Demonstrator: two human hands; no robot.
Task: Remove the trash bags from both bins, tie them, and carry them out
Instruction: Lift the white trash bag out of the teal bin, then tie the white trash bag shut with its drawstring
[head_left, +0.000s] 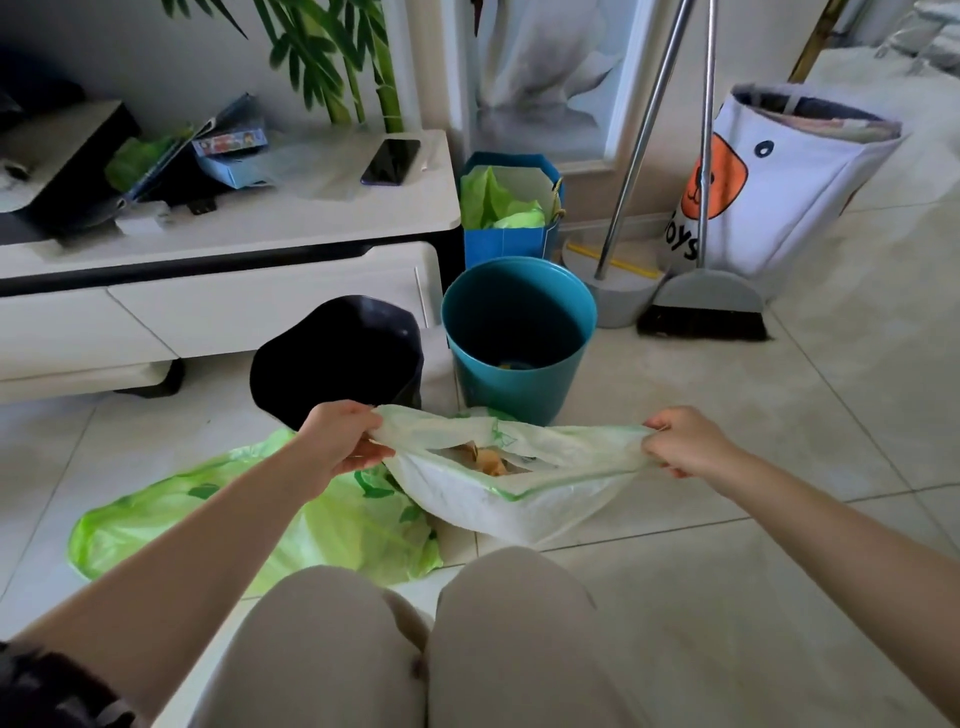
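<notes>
A pale white-green trash bag (514, 499) rests on the floor tiles in front of my knees, its mouth stretched wide with scraps showing inside. My left hand (343, 436) pinches the bag's left rim. My right hand (680, 441) grips the right rim, pulling it sideways. A bright green trash bag (249, 525) lies flat on the floor to the left, partly under my left forearm. Behind stand a teal bin (519, 338) without a liner, with something small at its bottom, and a black bin (337, 358).
A white low cabinet (234, 260) with a phone (390, 161) and clutter stands at the left. A blue paper bag (509, 208), a broom (701, 306), a dustpan and a white toy bag (779, 192) stand behind the bins. Tiled floor stretches to the right.
</notes>
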